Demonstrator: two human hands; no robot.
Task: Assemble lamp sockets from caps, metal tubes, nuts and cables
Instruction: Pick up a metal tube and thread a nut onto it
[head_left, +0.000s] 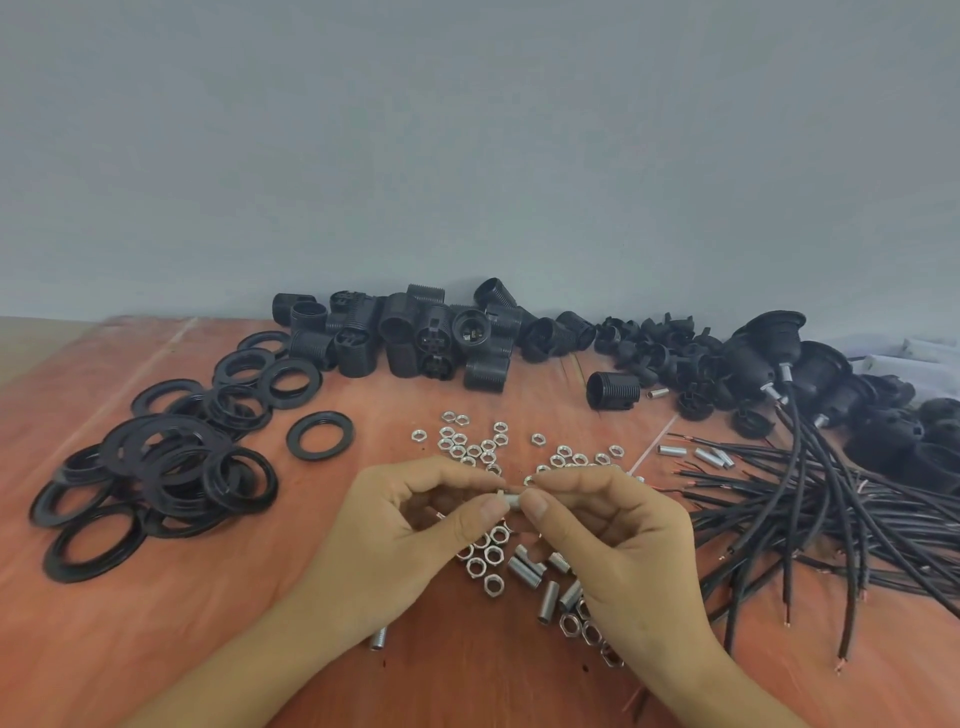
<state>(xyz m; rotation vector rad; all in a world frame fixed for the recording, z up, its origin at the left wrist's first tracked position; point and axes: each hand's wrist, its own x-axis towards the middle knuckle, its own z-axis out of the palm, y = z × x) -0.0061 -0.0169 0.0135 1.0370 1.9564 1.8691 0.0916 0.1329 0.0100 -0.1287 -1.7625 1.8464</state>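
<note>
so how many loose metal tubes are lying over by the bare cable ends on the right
3: one metal tube just left of the cables' bare ends, and two more side by side among those ends. Others may be hidden under the cables.

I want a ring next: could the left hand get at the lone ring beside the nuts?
Likely yes: the ring lies flat and alone just beyond the left hand, bare table between, though it now pinches a tube.

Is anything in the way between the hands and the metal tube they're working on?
Nothing visible. The left hand and right hand both pinch the metal tube at their fingertips, above the loose nuts on the table. Whether a nut sits on its end is unclear.
</note>
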